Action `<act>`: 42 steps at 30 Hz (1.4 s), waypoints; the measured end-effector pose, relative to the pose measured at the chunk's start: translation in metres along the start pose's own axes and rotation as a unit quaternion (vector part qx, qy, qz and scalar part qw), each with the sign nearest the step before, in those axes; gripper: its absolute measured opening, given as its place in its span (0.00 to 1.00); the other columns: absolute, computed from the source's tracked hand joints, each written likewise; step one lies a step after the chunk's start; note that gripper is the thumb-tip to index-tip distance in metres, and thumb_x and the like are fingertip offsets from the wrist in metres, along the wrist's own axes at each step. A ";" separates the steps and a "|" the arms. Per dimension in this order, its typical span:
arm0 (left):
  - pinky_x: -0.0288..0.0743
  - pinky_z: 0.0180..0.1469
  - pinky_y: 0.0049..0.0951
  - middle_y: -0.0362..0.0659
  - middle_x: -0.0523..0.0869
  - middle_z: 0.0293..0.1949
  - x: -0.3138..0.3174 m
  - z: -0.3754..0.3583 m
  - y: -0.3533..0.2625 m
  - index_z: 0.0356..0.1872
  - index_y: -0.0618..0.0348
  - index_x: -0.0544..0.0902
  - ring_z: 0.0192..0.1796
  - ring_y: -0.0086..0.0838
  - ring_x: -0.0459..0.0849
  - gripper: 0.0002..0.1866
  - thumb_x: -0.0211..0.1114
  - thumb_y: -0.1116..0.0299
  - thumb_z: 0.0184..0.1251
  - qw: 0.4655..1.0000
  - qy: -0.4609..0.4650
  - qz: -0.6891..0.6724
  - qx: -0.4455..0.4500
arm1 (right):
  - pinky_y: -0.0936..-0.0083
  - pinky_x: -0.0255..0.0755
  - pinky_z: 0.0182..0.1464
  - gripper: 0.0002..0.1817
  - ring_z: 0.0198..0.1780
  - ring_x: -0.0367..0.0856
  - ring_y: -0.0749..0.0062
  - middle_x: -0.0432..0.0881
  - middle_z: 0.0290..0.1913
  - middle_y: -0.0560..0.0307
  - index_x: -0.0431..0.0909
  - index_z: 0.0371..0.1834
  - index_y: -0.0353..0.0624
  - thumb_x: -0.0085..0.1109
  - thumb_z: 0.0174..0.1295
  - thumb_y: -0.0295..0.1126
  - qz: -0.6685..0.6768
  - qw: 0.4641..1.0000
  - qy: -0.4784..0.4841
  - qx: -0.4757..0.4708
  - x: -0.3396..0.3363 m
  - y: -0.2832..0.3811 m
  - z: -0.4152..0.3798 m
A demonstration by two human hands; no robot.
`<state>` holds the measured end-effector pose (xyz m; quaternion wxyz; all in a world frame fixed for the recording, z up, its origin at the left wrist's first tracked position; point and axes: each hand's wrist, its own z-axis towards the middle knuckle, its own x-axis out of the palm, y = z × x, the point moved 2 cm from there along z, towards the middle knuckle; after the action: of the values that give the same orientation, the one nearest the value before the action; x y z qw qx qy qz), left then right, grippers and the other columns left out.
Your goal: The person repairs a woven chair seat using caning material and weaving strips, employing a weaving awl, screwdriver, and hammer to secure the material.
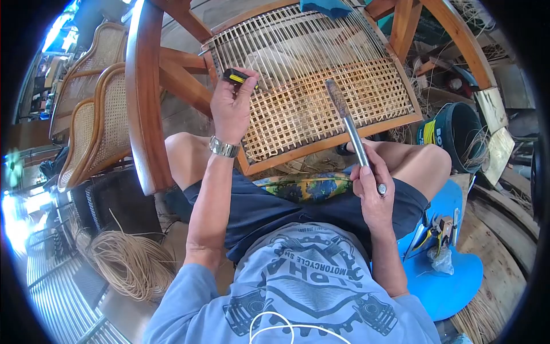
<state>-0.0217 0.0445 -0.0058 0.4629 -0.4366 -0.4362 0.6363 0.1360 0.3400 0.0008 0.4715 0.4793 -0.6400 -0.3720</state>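
Observation:
My left hand, with a metal watch on its wrist, is closed around a small black tool with a yellow stripe; its exact kind I cannot tell. It is raised over the left edge of a wooden chair frame's cane seat. The front part of the seat is woven in a grid, while the back part shows parallel strands. In my right hand is a steel rod-like tool with a worn brown end, fingers wrapped round its lower part. That brown end overlaps the woven cane in this view.
A blue cloth lies at the seat's far edge. Caned chair backs stand at left, above a coil of cane. At right are a dark bucket and a blue plastic surface with hand tools.

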 end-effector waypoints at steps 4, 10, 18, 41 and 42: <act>0.78 0.56 0.23 0.40 0.90 0.47 0.005 -0.001 0.002 0.52 0.61 0.81 0.52 0.21 0.86 0.09 0.66 0.71 0.77 0.998 0.006 0.060 0.000 | 0.88 0.59 0.27 0.23 0.26 0.65 0.90 0.80 0.37 0.60 0.67 0.75 0.36 0.50 0.79 0.29 -0.038 0.999 0.009 -0.012 0.004 0.002 0.016; 0.79 0.53 0.24 0.38 0.91 0.46 0.008 0.001 -0.023 0.50 0.60 0.83 0.47 0.19 0.87 0.08 0.67 0.69 0.77 0.980 0.056 0.189 0.016 | 0.87 0.63 0.29 0.22 0.28 0.68 0.89 0.80 0.35 0.63 0.70 0.72 0.35 0.52 0.79 0.31 -0.070 0.992 0.094 -0.045 0.046 -0.010 0.051; 0.78 0.50 0.23 0.38 0.91 0.42 -0.019 0.006 -0.011 0.47 0.58 0.84 0.45 0.18 0.86 0.07 0.68 0.67 0.76 0.996 -0.058 0.052 0.039 | 0.90 0.58 0.24 0.21 0.25 0.65 0.92 0.79 0.32 0.67 0.74 0.71 0.38 0.53 0.79 0.34 -0.064 0.997 0.041 -0.010 0.017 0.026 0.084; 0.73 0.52 0.19 0.36 0.89 0.46 -0.018 -0.002 0.003 0.50 0.59 0.84 0.48 0.15 0.81 0.06 0.64 0.71 0.78 0.996 -0.071 -0.011 -0.062 | 0.86 0.64 0.28 0.19 0.29 0.75 0.88 0.84 0.30 0.66 0.83 0.61 0.37 0.55 0.77 0.37 -0.416 0.832 0.365 -0.045 0.078 0.142 0.259; 0.73 0.51 0.19 0.36 0.89 0.46 -0.019 -0.001 0.002 0.50 0.60 0.84 0.47 0.15 0.82 0.06 0.64 0.71 0.78 0.995 -0.076 -0.015 -0.063 | 0.86 0.64 0.28 0.19 0.29 0.75 0.88 0.84 0.30 0.66 0.83 0.61 0.37 0.55 0.77 0.37 -0.416 0.831 0.367 -0.043 0.079 0.140 0.269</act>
<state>-0.0176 0.0260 -0.0050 0.4093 -0.4092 -0.5158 0.6316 -0.1664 0.3068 0.0755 0.4927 0.7807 -0.1425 -0.3569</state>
